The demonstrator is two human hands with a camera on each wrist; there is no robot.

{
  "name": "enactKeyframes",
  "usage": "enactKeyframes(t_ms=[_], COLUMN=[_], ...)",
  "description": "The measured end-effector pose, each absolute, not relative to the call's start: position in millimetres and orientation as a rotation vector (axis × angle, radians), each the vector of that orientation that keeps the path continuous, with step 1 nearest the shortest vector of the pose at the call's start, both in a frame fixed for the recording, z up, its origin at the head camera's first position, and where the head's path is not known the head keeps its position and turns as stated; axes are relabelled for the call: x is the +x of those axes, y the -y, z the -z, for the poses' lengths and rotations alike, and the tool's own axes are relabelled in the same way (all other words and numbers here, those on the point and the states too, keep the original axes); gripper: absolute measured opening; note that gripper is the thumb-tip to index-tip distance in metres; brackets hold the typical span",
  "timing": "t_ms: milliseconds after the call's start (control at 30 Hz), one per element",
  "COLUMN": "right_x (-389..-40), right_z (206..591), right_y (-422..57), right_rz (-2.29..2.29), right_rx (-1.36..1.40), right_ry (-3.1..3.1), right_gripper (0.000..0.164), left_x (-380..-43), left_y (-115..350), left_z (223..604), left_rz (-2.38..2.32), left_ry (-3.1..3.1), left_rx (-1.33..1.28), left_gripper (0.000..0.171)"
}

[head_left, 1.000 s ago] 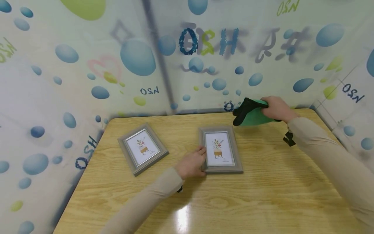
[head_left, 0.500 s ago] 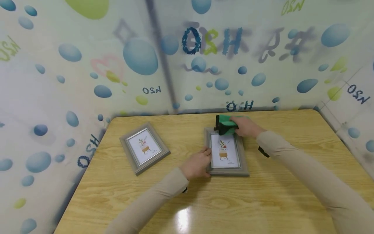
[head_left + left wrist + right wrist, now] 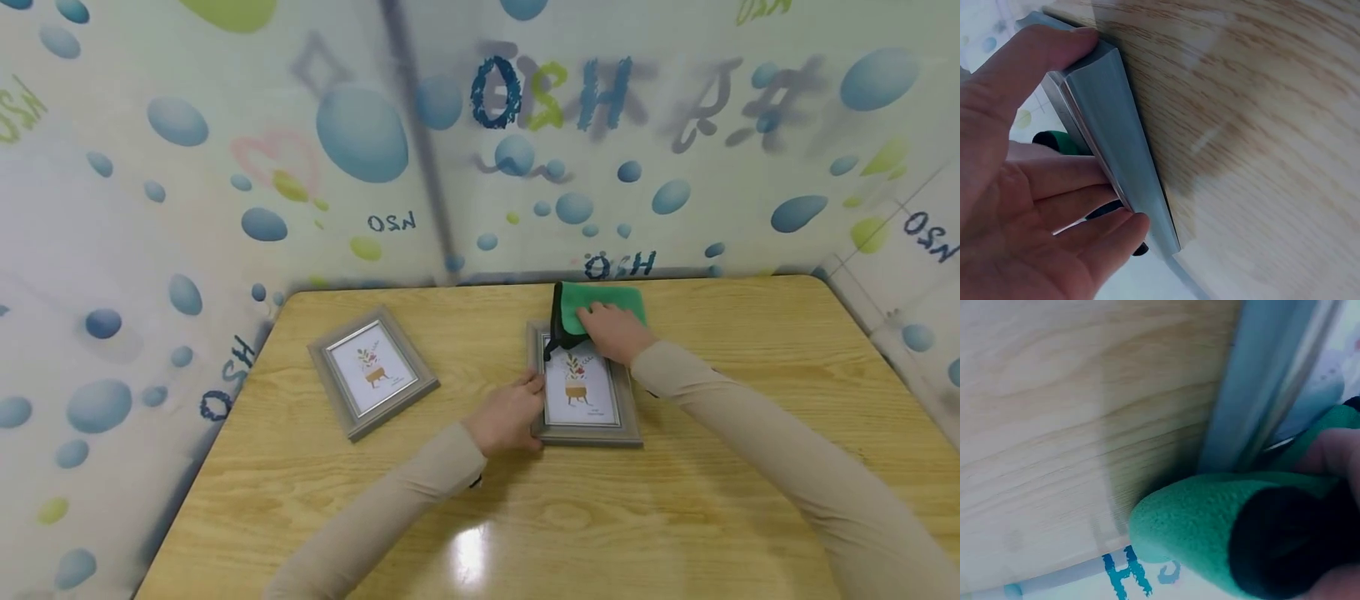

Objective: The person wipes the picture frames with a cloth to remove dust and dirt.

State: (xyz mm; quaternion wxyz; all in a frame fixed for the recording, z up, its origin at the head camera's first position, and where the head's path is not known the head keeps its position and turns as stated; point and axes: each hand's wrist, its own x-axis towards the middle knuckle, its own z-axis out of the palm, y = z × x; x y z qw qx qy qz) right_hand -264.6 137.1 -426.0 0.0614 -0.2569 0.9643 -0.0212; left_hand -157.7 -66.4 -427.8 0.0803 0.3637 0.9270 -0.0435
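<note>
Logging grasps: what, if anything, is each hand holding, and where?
Left hand: right picture frame, by its near left corner. Right hand: green cloth, by its near side.

a picture frame (image 3: 588,436), grey-brown with a thin silvery inner edge, lies flat and face up on the wooden table (image 3: 697,517). its print (image 3: 577,393) shows leafy sprigs and a red flower above a brown pot on legs, on white. a green cloth (image 3: 602,295) with black edging, folded and bunched, covers the frame's top end, its black tip over the print's upper left corner.
</note>
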Motion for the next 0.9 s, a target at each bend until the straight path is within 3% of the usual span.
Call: enactKeyframes(t_ms=[133, 367, 500, 667, 900], right_x=[-269.7, -271.8, -271.9, -278.9, -289.2], right_z=[424.1, 425.8, 426.8, 429.6, 419.0], right_y=[-124.9, -100.2, -94.3, -103.7, -143.6], right_rz=[0.079, 0.115, 0.207, 0.325, 0.314], right_rx=[-0.816, -0.999, -1.047, -1.017, -0.874], right_ry=[-2.911, -2.858, -2.832, -2.795, -2.772], right_gripper=[0.033, 0.054, 0.056, 0.052, 0.044], left_x=[-158.4, -159.2, -159.4, -160.2, -160.8], left_y=[67.0, 67.5, 65.7, 60.6, 58.1], left_z=[427.4, 425.4, 425.0, 425.2, 423.3], left_rz=[0.145, 0.159, 0.163, 0.167, 0.224], left_ry=[-2.772, -2.754, -2.751, -2.777, -2.784], left_rx=[1.117, 1.15, 1.139, 1.111, 1.091], left_gripper=[0.079, 0.077, 0.065, 0.045, 0.047])
